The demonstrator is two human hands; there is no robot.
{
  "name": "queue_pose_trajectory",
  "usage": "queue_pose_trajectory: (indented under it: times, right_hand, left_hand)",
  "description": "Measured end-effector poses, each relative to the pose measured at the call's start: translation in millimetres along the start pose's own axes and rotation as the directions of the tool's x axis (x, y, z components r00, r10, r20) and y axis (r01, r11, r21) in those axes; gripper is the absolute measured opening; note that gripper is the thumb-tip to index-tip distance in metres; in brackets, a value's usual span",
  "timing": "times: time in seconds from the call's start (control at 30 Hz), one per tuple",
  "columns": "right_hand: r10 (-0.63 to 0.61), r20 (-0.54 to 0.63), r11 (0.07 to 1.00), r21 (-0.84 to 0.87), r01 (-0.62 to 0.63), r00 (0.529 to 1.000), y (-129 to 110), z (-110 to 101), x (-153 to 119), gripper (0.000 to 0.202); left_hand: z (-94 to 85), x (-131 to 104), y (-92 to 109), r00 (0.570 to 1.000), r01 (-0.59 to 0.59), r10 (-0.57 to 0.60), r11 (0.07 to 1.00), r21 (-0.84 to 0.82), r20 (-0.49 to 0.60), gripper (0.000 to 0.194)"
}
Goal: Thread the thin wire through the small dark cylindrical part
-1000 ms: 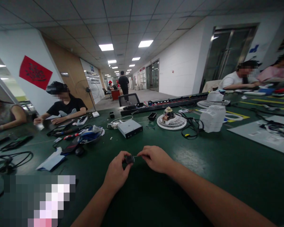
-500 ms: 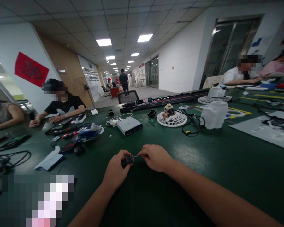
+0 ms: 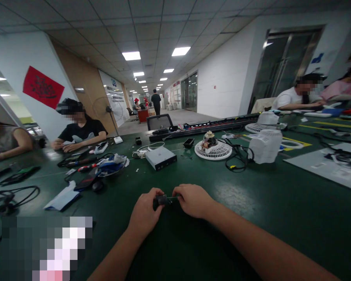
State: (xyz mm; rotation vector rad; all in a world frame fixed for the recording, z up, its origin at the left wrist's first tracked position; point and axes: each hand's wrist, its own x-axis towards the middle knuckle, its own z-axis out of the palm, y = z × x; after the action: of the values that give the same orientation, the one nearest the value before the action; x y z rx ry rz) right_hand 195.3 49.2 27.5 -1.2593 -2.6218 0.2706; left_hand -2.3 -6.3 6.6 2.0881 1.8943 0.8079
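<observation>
Between the thumb and fingers of my left hand (image 3: pixel 146 208) is a small dark cylindrical part (image 3: pixel 162 200), held just above the green table. From its right end a thin, pale rod or wire (image 3: pixel 172 198) runs across to my right hand (image 3: pixel 191 200). The right thumb and fingertips pinch the far end of this thin piece. Whether it is a wire, a shaft or a tool tip is too small to tell. Both hands are close together over the near middle of the table.
Ahead lies a grey disc drive (image 3: pixel 160 158). Right of it are a white fan grille (image 3: pixel 213 150) with its motor exposed, a white housing (image 3: pixel 265 146) and black cables (image 3: pixel 236 156). A blue cloth (image 3: pixel 112 164) and tools lie left. Co-workers sit at the far left and right.
My right hand has moved slightly right and down in the picture, and more of the thin rod or wire shows between the hands. My left hand keeps its grip on the dark part.
</observation>
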Motion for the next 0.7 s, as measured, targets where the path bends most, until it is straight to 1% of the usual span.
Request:
queue_pose_trajectory:
  times: [0.1,0.17,0.23,0.27,0.3,0.37,0.43,0.5,0.57,0.7]
  right_hand:
    - [0.171,-0.013,0.985,-0.03,-0.171,0.985,2,1,2,0.023]
    - [0.237,-0.056,0.971,0.035,-0.235,0.97,4,2,5,0.023]
    - [0.229,-0.088,0.965,0.153,-0.214,0.969,3,4,8,0.025]
    - [0.211,-0.084,0.959,0.211,-0.189,0.974,1,5,9,0.027]
    - [0.189,-0.061,0.952,0.257,-0.168,0.98,0,6,9,0.031]
    - [0.141,0.023,0.942,0.304,-0.141,0.99,-5,10,9,0.035]
    - [0.105,0.088,0.948,0.292,-0.126,0.991,-7,13,7,0.03]
    - [0.105,0.076,0.951,0.283,-0.122,0.992,-8,15,6,0.021]
    - [0.122,0.029,0.942,0.31,-0.125,0.992,-5,15,6,0.018]
    - [0.134,-0.062,0.878,0.47,-0.09,0.989,4,12,9,0.018]
  left_hand:
    - [0.6,1,-2,1.0,0.024,-0.024,0.999,0.04,-0.001,0.026]
    - [1.0,2,-4,0.999,0.032,-0.032,0.998,0.046,-0.017,0.028]
    - [1.8,2,-8,0.999,0.042,-0.041,0.998,0.039,-0.035,0.032]
    - [2.4,3,-9,0.998,0.045,-0.043,0.998,0.036,-0.045,0.033]
    - [3.0,3,-11,0.998,0.046,-0.044,0.998,0.035,-0.053,0.034]
    - [4.1,3,-14,0.996,0.044,-0.041,0.998,0.038,-0.073,0.034]
    - [5.0,4,-15,0.996,0.037,-0.033,0.999,0.04,-0.087,0.035]
    - [5.2,4,-16,0.996,0.028,-0.025,0.999,0.034,-0.082,0.036]
    - [5.0,4,-14,0.998,0.016,-0.015,1.0,0.013,-0.061,0.036]
    - [3.8,2,-6,0.999,-0.032,0.031,0.997,-0.07,-0.019,0.034]
